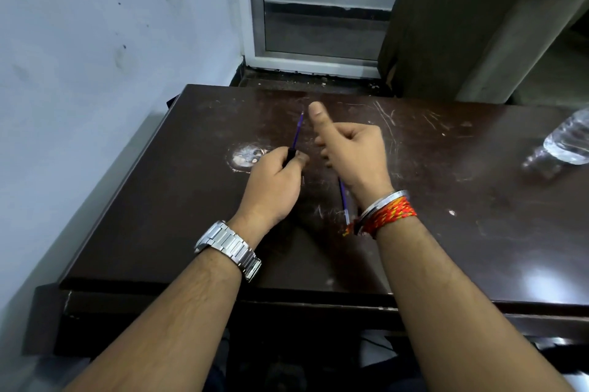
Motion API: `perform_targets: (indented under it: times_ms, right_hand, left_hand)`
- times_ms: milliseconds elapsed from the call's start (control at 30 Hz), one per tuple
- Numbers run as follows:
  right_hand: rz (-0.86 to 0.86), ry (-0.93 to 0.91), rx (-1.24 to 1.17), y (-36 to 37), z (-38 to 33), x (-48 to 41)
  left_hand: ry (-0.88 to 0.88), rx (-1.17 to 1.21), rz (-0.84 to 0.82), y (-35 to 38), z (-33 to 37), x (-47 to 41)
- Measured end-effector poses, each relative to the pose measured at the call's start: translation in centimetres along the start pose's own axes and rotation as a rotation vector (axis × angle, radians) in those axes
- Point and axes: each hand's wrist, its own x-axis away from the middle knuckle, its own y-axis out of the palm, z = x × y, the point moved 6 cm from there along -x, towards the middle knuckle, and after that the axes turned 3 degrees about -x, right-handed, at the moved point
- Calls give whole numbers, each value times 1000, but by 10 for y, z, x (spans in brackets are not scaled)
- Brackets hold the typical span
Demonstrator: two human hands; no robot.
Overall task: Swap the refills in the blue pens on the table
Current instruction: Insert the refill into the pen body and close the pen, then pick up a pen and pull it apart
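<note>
My left hand (274, 181) is closed around a dark pen barrel (290, 156). A thin blue-purple refill (298, 130) sticks out of the barrel and points away from me over the dark table (159, 200). My right hand (353, 152) is just right of it, fingers curled and thumb raised. A second blue-purple refill (344, 200) with a pale tip comes out from under its palm and points back toward me beside the wrist. The part of this refill inside the hand is hidden.
A clear plastic water bottle (567, 140) lies at the table's far right edge. A white scuffed patch (247, 155) marks the tabletop left of my left hand. A pale wall runs along the left, and a metal-framed door stands behind the table.
</note>
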Motion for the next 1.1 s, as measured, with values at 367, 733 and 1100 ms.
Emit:
perform_targets:
  times_ms: [367,733,1100]
  right_hand:
    - [-46,130,637,-31,28,-15]
    - [-68,157,729,-24,35,-16]
    - [-70,142,818,-17,24,-3]
  left_hand:
    - [-37,52,-63,7,-3,0]
    - [27,-81,56,-4,1,4]
    - [112,-131,51,-4,4,5]
